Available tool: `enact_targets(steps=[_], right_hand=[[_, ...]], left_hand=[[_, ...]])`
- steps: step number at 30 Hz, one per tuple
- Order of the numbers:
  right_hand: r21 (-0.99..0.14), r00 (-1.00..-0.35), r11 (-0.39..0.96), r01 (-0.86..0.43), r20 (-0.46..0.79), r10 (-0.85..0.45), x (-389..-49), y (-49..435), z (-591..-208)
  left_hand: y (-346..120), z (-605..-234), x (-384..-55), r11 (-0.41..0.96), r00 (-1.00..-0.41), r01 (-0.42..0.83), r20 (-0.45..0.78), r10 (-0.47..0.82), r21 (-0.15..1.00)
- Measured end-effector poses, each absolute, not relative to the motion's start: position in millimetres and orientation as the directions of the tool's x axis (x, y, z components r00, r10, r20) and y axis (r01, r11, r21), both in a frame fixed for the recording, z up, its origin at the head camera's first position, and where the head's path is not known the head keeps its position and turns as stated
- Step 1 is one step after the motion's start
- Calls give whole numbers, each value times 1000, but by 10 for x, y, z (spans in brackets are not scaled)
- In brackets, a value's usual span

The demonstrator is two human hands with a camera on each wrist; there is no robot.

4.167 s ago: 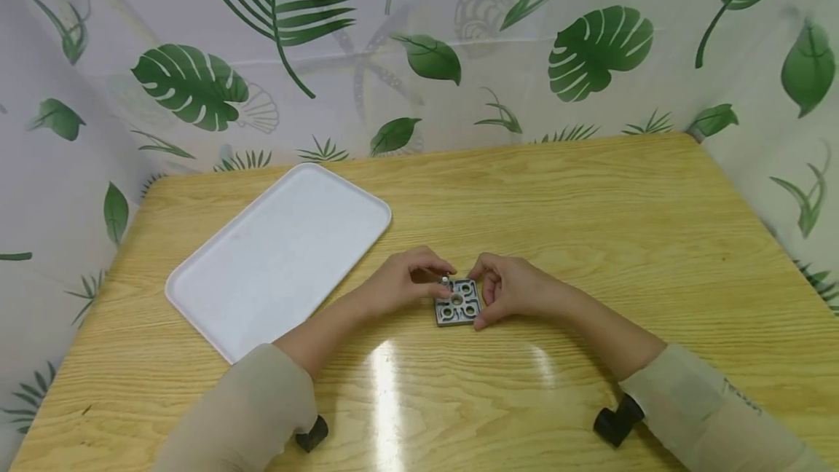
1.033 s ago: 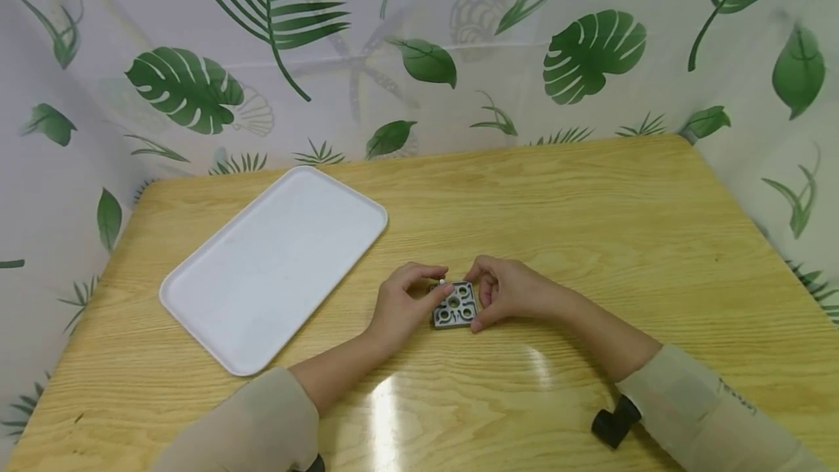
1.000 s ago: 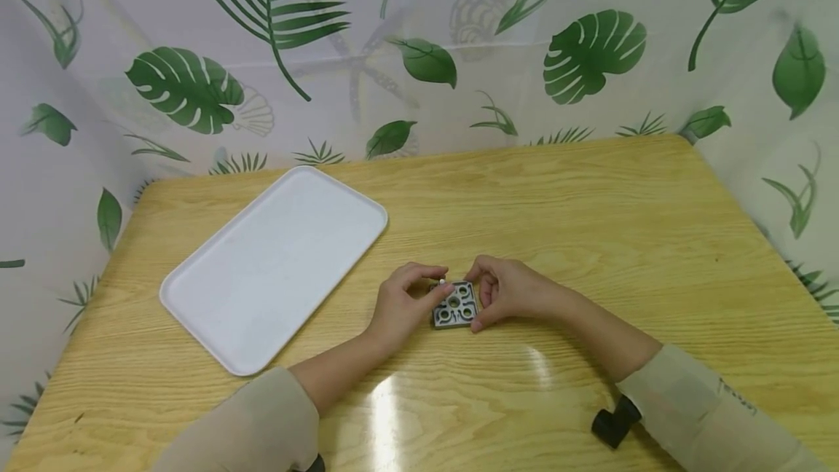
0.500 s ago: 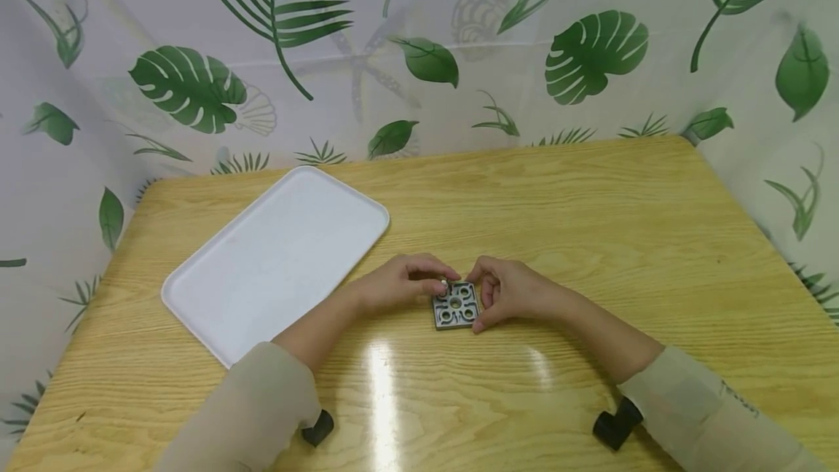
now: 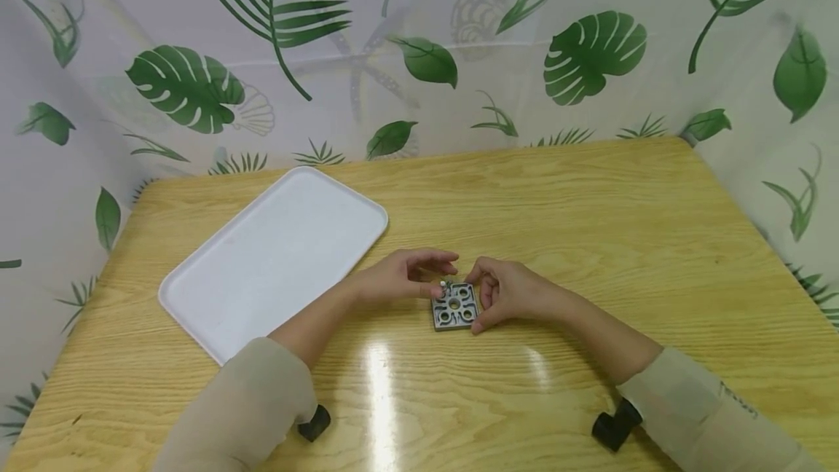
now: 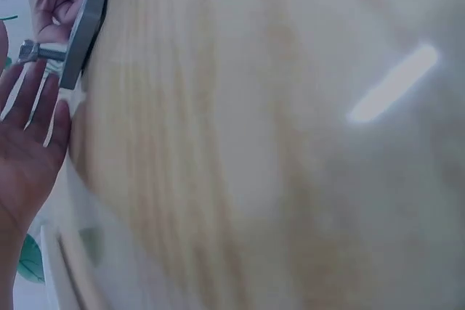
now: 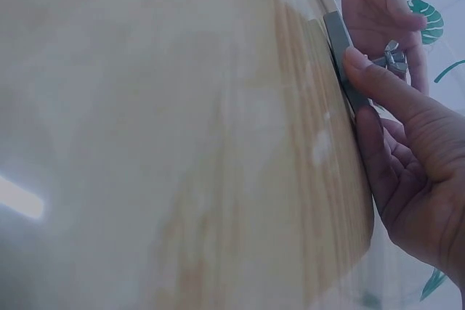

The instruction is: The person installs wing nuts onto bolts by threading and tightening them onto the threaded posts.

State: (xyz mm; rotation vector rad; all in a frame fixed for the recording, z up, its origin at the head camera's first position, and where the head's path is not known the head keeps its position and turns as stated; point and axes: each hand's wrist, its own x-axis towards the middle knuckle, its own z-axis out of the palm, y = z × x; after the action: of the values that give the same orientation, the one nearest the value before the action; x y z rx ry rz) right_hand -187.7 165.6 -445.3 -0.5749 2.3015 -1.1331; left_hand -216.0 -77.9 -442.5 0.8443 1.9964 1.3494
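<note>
A square grey metal plate with several round holes lies flat on the wooden table in the head view. A wing bolt stands upright at the plate's far left corner, its winged head well above the surface. My right hand grips the plate's right side between thumb and fingers. My left hand is around the wing bolt with fingers fairly straight and spread, thumb near the bolt and the other fingers away from it. In the left wrist view the bolt's threaded shank shows between head and plate.
A white rectangular tray lies at the left of the wooden table, partly under my left forearm. Leaf-patterned cloth hangs behind and at the sides. Black wrist-strap pieces show by the sleeves.
My left hand has turned about the wing bolt and its fingers have spread away from it. The right hand keeps its grip on the plate, which stays in place.
</note>
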Motion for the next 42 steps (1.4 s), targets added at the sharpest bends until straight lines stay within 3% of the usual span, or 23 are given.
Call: enact_targets(steps=[7,11,17,26,35,42], right_hand=[[-813,-779,559,-161,-243,-578,-1881,1655,-4453],[-809,-777,563,-168,-242,-581,-1893,1659,-4454],[-807,-780,569,-156,-253,-572,-1894,1660,-4441],[-811,-779,563,-156,-249,-575,-1894,1659,-4447],[-819,-779,550,-165,-233,-582,-1889,1674,-4477],[-812,-782,560,-166,-237,-576,-1884,1684,-4476]], left_hand=[[-735,-4595,-1902,304,-816,213,-1,577,929],[-701,-4650,-1751,292,-887,309,164,431,905],[-660,-4742,-1692,349,-893,422,318,319,837],[-500,-4717,-1551,526,-936,337,341,93,781],[-438,-4738,-1555,514,-930,353,352,103,782],[-480,-4729,-1610,475,-939,343,290,183,811]])
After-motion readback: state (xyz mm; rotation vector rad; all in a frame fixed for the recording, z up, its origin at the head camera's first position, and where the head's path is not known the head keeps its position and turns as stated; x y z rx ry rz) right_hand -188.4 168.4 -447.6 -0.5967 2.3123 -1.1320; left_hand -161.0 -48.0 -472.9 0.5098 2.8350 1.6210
